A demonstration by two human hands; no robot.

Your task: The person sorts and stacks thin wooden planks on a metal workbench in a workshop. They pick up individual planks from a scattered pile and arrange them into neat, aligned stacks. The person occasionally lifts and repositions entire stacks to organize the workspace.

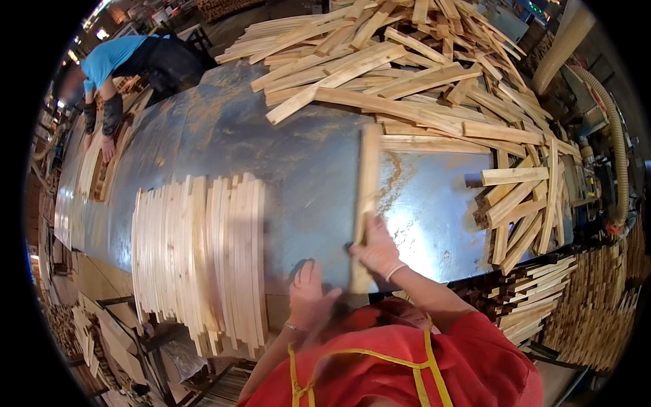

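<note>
My right hand (378,251) is closed round the near part of a wooden slat (368,169), which points away from me over the metal tabletop (308,197). To its left, close to the table's near edge, my left hand (312,296) is empty with thumb and fingers apart. Left of that hand lies a row of slats (196,251) side by side, their near ends jutting past the table edge. Slight blur softens the held slat.
A big loose heap of slats (407,81) covers the far side, spilling into a smaller pile (519,203) at right. Stacked slats (536,298) stand below the table's right edge. A co-worker in a blue shirt (119,57) bends over boards at far left. A ribbed hose (614,136) hangs at right.
</note>
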